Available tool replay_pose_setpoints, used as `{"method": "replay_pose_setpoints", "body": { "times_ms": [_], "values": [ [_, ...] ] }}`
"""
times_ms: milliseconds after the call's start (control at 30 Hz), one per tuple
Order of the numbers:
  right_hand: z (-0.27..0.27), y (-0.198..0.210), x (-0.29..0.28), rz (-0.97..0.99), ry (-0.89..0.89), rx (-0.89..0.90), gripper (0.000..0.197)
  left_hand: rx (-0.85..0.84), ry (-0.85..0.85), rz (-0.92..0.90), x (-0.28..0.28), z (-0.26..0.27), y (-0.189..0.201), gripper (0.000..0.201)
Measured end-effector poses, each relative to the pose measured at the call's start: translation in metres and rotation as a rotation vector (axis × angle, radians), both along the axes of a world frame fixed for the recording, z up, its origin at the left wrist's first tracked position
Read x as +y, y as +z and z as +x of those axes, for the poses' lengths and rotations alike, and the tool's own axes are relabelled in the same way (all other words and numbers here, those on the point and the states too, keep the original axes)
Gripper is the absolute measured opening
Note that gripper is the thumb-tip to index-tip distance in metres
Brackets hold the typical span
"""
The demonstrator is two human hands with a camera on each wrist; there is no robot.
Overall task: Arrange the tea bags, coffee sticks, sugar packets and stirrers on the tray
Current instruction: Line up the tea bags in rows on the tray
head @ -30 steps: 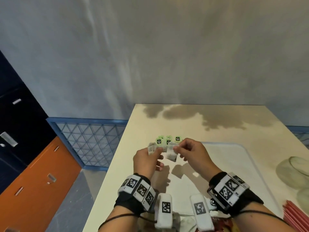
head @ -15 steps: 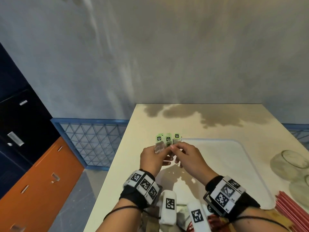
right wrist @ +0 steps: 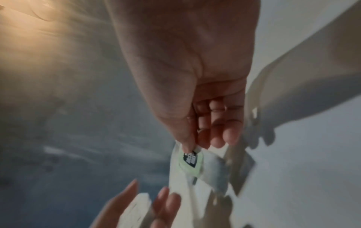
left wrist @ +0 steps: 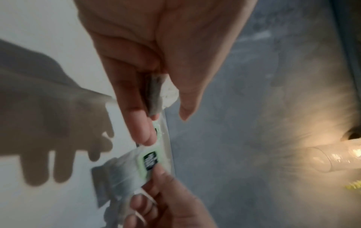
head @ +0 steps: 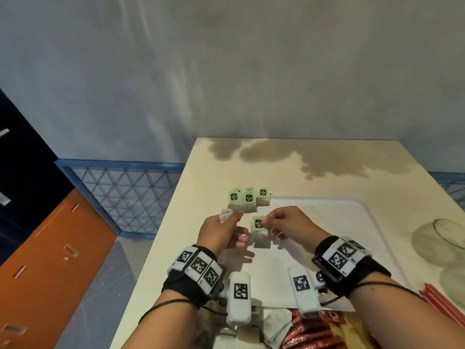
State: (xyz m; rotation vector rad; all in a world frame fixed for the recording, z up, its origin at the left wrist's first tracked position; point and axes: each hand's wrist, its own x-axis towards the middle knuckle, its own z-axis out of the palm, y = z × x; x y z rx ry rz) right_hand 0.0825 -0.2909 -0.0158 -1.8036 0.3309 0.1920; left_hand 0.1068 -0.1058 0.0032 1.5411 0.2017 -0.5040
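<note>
Three tea bags [head: 248, 201] with green tags stand together at the far left corner of the white tray [head: 352, 205]. My left hand [head: 232, 219] hovers just in front of them and grips a white tea bag pouch [left wrist: 156, 92] between thumb and fingers. My right hand [head: 267, 222] pinches the green tag [head: 258, 222] of another tea bag, whose pouch [head: 260, 239] hangs over the tray. In the right wrist view thumb and forefinger pinch that tag [right wrist: 190, 160]. The two hands are close but apart.
Clear glass jars [head: 437, 238] stand at the table's right edge, with red stirrers [head: 442, 303] in front of them. Red coffee sticks [head: 314, 333] lie at the near edge. A blue mesh barrier [head: 125, 195] and an orange cabinet [head: 50, 260] are left of the table.
Both hands have drawn back toward me from the tea bags at the tray's corner. The right hand now holds one tea bag by its tag, apart from the left hand.
</note>
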Motion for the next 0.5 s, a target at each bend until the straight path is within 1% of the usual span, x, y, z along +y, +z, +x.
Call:
{"method": "replay_pose_setpoints", "body": {
  "times_ms": [67,133,233,367,433,500],
  "values": [
    [0.011,-0.012,-0.007,0.017,-0.067,0.038,0.013,0.068,0.037,-0.024,0.001,0.008,-0.001,0.024],
    [0.023,-0.020,-0.013,0.054,-0.181,0.017,0.011,0.102,0.057,-0.043,0.005,0.014,-0.003,0.028],
    [0.040,-0.027,-0.021,0.004,-0.259,-0.047,0.009,0.120,0.006,-0.071,0.013,0.016,-0.004,0.035],
    [0.063,-0.034,-0.025,0.045,-0.324,-0.087,0.008,0.008,0.023,-0.023,0.021,0.018,-0.010,0.019],
    [0.070,-0.035,-0.023,0.032,-0.335,-0.100,0.008,-0.005,0.031,-0.030,0.024,0.020,-0.014,0.013],
    [0.077,-0.035,-0.021,0.004,-0.332,-0.106,0.009,0.010,0.033,-0.057,0.026,0.020,-0.016,0.012]
  ]
}}
